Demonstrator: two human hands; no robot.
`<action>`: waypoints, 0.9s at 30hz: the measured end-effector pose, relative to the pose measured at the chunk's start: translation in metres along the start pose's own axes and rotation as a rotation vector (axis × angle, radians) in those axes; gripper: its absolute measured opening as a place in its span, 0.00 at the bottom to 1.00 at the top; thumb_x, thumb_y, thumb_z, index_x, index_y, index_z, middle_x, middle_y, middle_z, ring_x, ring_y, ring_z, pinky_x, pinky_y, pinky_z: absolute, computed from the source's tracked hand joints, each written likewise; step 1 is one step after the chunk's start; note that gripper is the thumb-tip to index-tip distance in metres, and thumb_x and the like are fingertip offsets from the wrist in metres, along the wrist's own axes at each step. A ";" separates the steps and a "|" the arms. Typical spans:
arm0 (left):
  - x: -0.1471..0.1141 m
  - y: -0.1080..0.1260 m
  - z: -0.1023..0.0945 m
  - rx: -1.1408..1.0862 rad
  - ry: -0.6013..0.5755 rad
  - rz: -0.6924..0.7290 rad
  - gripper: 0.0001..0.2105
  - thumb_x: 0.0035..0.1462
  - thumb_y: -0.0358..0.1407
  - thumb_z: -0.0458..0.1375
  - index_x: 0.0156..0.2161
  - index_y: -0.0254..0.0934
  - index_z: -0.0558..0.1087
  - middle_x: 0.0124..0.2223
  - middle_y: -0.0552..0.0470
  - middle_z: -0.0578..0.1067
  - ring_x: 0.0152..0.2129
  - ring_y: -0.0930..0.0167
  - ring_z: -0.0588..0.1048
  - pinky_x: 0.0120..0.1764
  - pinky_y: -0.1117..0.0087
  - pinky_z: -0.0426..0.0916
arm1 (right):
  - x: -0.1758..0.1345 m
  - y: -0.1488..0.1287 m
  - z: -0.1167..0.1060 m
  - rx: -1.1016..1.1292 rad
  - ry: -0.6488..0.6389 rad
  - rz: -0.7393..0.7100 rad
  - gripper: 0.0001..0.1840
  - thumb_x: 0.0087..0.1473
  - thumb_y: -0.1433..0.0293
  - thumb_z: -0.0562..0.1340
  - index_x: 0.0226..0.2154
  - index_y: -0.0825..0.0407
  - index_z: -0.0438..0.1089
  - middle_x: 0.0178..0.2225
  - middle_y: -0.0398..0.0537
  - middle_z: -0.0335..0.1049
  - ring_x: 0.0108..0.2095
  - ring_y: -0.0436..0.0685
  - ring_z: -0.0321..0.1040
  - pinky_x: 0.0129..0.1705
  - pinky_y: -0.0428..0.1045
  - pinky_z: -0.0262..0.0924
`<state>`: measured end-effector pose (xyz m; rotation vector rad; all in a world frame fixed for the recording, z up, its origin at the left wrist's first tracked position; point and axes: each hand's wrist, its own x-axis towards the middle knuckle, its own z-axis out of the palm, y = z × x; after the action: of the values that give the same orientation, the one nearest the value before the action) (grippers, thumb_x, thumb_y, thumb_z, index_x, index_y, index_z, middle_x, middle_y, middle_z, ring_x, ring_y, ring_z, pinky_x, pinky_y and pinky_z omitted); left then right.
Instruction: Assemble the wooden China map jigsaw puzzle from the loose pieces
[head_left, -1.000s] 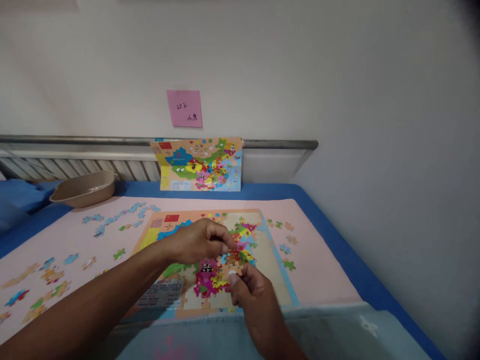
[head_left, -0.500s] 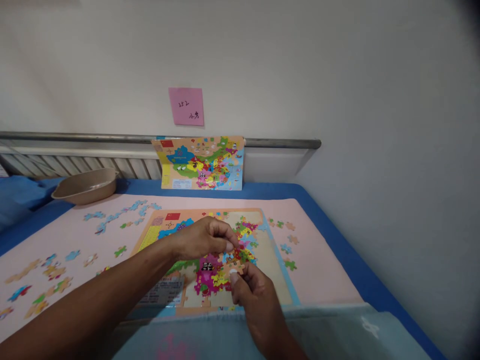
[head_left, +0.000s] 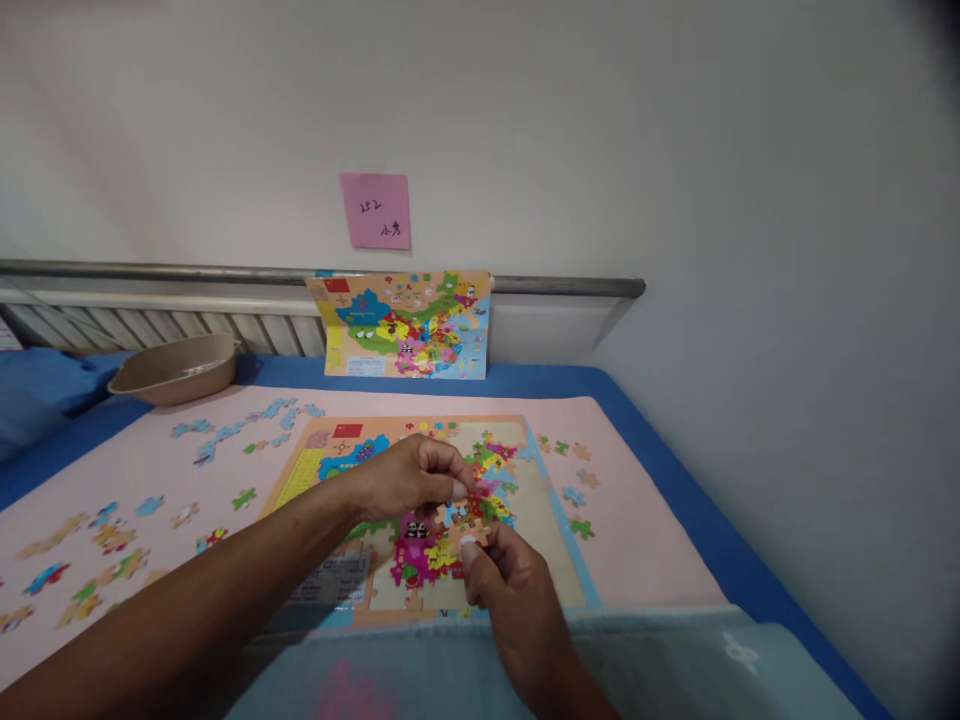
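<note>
Over the middle of the part-filled map jigsaw board point(head_left: 540, 500), both my hands meet at a small cluster of joined puzzle pieces point(head_left: 469, 530), mostly orange with some blue. My left hand point(head_left: 412, 478) pinches its upper edge between thumb and forefinger; the fingertips partly cover it. From below, my right hand point(head_left: 517, 590) is closed on its lower edge, thumb on top. Around them lie fitted map pieces, among them a magenta one with pandas point(head_left: 415, 532). My left forearm hides part of the board's left side.
Loose puzzle pieces point(head_left: 112, 535) are scattered on the pink mat point(head_left: 645, 520) at left, and a short column of pieces point(head_left: 576, 497) lies right of the board. A folded reference map point(head_left: 405, 325) leans on the wall rail point(head_left: 562, 287). A brown basin point(head_left: 176, 370) stands back left.
Both hands keep nearly the same pinch on the joined pieces. The whole view has shifted very slightly; nothing on the mat has visibly moved.
</note>
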<state>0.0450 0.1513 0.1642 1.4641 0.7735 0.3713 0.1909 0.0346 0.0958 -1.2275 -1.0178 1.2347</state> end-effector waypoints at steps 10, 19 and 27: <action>-0.011 -0.007 0.003 -0.016 0.042 0.016 0.10 0.50 0.40 0.63 0.33 0.34 0.75 0.24 0.57 0.70 0.17 0.75 0.71 0.21 0.76 0.64 | 0.001 0.002 0.000 -0.026 0.030 0.004 0.17 0.52 0.56 0.64 0.24 0.51 0.62 0.19 0.38 0.58 0.22 0.50 0.52 0.25 0.45 0.50; -0.024 -0.007 0.012 -0.088 0.016 0.043 0.10 0.42 0.32 0.65 0.33 0.32 0.76 0.26 0.55 0.74 0.20 0.78 0.67 0.24 0.78 0.61 | 0.012 0.032 -0.006 -0.035 0.011 -0.051 0.22 0.52 0.49 0.63 0.25 0.50 0.63 0.16 0.37 0.56 0.18 0.49 0.48 0.22 0.45 0.46; -0.030 -0.007 0.018 -0.007 0.128 0.078 0.08 0.43 0.32 0.60 0.32 0.33 0.74 0.24 0.57 0.71 0.20 0.78 0.64 0.24 0.77 0.57 | 0.002 0.030 0.004 0.045 -0.031 0.019 0.23 0.53 0.49 0.63 0.26 0.49 0.60 0.14 0.36 0.56 0.16 0.49 0.50 0.23 0.46 0.46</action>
<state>0.0335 0.1175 0.1639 1.4774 0.8179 0.5306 0.1843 0.0352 0.0664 -1.1887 -0.9975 1.2890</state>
